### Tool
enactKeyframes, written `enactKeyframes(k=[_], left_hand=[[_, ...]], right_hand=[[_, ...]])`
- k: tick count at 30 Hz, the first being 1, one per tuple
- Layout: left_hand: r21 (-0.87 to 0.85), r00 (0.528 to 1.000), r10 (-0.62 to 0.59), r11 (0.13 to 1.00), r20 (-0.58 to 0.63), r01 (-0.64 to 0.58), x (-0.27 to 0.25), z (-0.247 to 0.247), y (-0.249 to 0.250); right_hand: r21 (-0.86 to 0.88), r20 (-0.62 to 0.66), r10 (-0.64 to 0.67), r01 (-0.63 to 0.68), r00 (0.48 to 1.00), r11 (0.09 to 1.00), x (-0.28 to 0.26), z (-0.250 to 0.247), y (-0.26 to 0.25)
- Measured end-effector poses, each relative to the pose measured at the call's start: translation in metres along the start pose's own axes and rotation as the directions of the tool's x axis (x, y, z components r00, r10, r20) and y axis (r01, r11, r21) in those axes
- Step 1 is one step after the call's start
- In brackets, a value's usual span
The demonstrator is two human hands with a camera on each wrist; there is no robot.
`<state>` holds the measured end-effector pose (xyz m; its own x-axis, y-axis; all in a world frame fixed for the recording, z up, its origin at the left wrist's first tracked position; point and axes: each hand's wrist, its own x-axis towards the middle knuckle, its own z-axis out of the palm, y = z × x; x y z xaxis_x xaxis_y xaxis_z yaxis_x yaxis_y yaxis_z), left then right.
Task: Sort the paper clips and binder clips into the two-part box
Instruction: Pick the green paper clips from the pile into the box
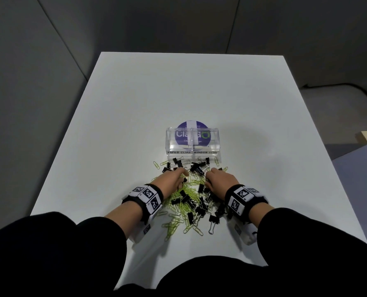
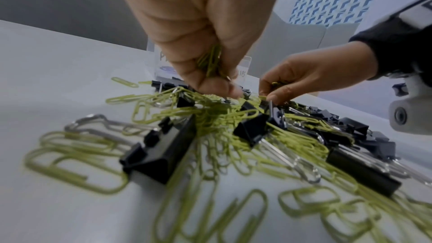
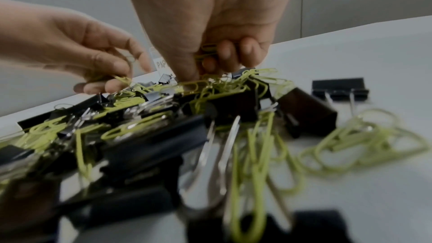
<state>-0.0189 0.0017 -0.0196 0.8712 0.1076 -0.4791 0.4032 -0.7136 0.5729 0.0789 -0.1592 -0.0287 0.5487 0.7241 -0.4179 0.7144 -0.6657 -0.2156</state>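
Well back from every edge of the white table, the clear two-part box stands with bare tabletop behind and to both sides. Just in front of it lies a mixed heap of green paper clips and black binder clips. Both hands work over the heap: the left hand holds a bunch of green clips in curled fingers, and the right hand likewise. Near clips blur in both wrist views. Handwritten labels read "PAPER CLIPS" and "BINDER CLIPS"; a purple disc shows through the box, its lettering partly hidden.
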Motion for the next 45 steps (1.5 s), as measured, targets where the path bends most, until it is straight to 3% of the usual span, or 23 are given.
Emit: enactKeyframes(k=[3,10,13,19,25,28,31,36,39,41,45], left_hand=[[-0.051,1.000,-0.018,0.999,0.004,0.018,-0.003,0.000,-0.001],[0.112,0.997,0.011,0.994,-0.083,-0.002,-0.008,-0.007,0.001],[0.195,0.999,-0.014,0.981,-0.038,0.021,-0.010,-0.011,-0.007],[0.116,0.998,-0.047,0.992,-0.048,0.053,-0.025,-0.017,-0.030],[0.091,0.990,-0.035,0.995,-0.133,0.047,-0.032,-0.018,-0.042],[0.036,0.991,-0.031,0.999,-0.133,0.037,-0.029,-0.013,-0.042],[-0.121,0.996,-0.080,0.990,-0.042,0.074,-0.023,-0.008,-0.041],[-0.214,0.993,-0.118,0.971,-0.020,0.111,-0.019,-0.005,-0.026],[0.048,0.997,-0.082,0.995,-0.004,0.082,-0.020,-0.005,-0.015],[0.249,1.000,-0.020,0.968,0.000,0.019,-0.021,-0.003,-0.013],[0.363,1.000,0.010,0.932,-0.017,-0.003,-0.018,0.002,-0.016]], right_hand=[[0.139,0.014,0.010,-0.012,1.000,0.990,0.000,-0.009,0.003],[0.452,-0.011,0.112,-0.094,0.994,0.887,-0.007,-0.020,0.005],[0.461,0.015,0.113,-0.107,0.993,0.881,-0.010,-0.017,0.005],[0.442,-0.018,0.087,-0.070,0.996,0.894,-0.012,-0.023,-0.006],[0.481,-0.003,0.093,-0.080,0.996,0.873,-0.003,-0.018,-0.020],[0.434,0.036,0.100,-0.106,0.994,0.895,-0.001,-0.013,-0.025],[0.380,0.057,0.070,-0.087,0.996,0.921,-0.003,-0.012,-0.031],[0.169,0.092,0.024,-0.039,0.995,0.985,-0.003,-0.009,-0.044],[0.095,0.084,0.018,-0.026,0.996,0.995,-0.003,-0.002,-0.047],[0.063,0.067,0.014,-0.018,0.998,0.998,-0.004,0.000,-0.049],[0.047,0.067,0.003,-0.006,0.998,0.999,-0.006,0.004,-0.049]])
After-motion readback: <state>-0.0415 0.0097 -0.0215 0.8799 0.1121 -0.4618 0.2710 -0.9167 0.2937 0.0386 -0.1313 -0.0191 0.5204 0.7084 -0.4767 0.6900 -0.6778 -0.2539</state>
